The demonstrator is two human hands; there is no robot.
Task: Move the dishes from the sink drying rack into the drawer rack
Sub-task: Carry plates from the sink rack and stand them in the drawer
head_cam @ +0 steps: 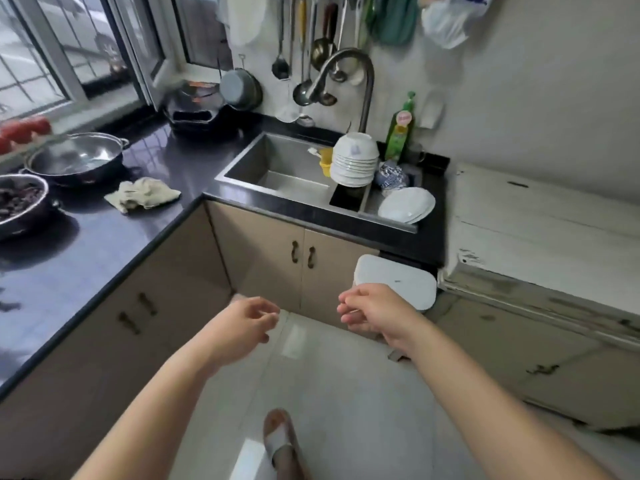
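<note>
A stack of white bowls point(354, 161) stands upside down on the drying rack at the right side of the steel sink point(277, 168). White plates point(407, 205) lie tilted on the rack's right end, with a blue-patterned bowl point(391, 176) behind them. My left hand point(244, 323) and my right hand point(372, 313) hang in front of the cabinets, well below the sink, fingers loosely curled and holding nothing. No drawer rack is in view.
A dark counter point(86, 244) runs along the left with steel pots point(74, 157), a rag point(142, 194) and a black container. A green soap bottle point(400, 133) stands behind the rack. A white bin point(394, 284) sits under the counter's right end. A worn white cabinet point(540, 237) fills the right.
</note>
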